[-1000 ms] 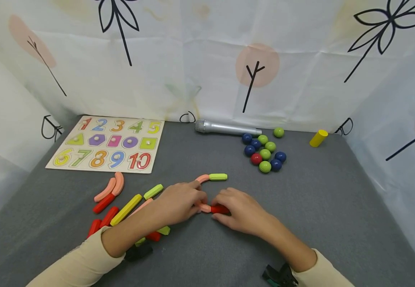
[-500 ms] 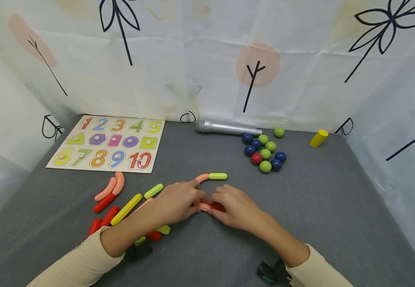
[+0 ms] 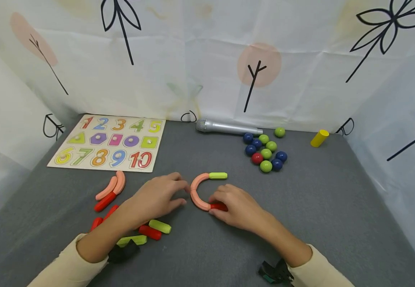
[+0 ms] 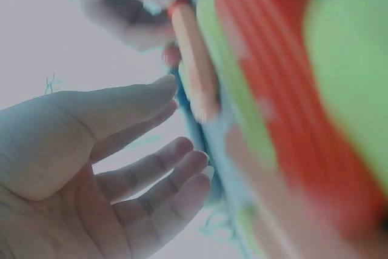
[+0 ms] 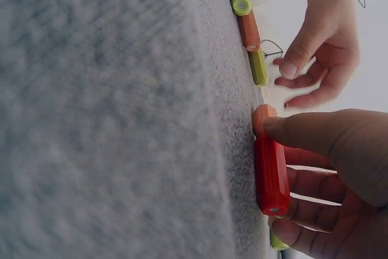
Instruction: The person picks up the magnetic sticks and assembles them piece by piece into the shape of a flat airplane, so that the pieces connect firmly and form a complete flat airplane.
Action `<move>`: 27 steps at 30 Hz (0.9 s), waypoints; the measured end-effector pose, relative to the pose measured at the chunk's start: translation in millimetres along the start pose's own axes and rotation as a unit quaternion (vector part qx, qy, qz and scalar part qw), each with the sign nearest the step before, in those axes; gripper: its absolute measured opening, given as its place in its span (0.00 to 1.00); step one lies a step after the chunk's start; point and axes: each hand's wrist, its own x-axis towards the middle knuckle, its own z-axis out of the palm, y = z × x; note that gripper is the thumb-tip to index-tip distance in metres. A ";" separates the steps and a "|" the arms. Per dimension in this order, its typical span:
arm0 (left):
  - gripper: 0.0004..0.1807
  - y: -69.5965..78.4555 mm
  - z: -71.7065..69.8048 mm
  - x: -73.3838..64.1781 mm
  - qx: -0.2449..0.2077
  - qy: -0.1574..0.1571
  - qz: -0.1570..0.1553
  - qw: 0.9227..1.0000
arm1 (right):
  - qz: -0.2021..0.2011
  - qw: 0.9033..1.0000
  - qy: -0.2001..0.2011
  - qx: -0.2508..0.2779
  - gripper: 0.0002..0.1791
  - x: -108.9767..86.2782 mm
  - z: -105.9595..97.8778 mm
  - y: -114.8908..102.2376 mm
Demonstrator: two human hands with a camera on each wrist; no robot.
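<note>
My right hand [image 3: 237, 207] pinches the red stick [image 5: 271, 174], partly hidden by my fingers, at the near end of the pink curved pieces [image 3: 197, 202] mid-tabletop [image 3: 300, 191]. My left hand [image 3: 158, 195] is empty, fingers loosely bent, just left of them; touching, I can't tell. My left forearm [image 3: 108, 231] covers parts of other sticks [image 3: 150, 232] near left.

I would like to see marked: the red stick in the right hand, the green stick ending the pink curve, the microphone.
Red stick [image 5: 271, 175], right wrist view, middle of its side.
Green stick [image 3: 218, 175], head view, middle of its length.
Microphone [image 3: 230, 128], head view, middle of its handle.
</note>
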 end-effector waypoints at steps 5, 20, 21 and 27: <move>0.11 -17.2 -15.6 -13.7 0.018 0.016 -0.063 0.998 | -0.001 1.000 0.008 0.000 0.09 -2.8 -1.7 1.5; 0.12 -37.4 -27.1 -31.7 0.024 -0.022 -0.169 0.985 | -0.010 1.000 0.010 -0.003 0.08 -5.8 -4.7 -0.1; 0.14 -38.5 -27.0 -30.9 0.023 -0.025 -0.172 0.984 | -0.010 1.000 0.010 -0.003 0.08 -5.9 -4.7 -0.1; 0.19 -42.3 -25.4 -24.6 0.028 -0.063 -0.191 0.979 | -0.010 1.000 0.013 -0.003 0.07 -5.9 -4.7 -0.1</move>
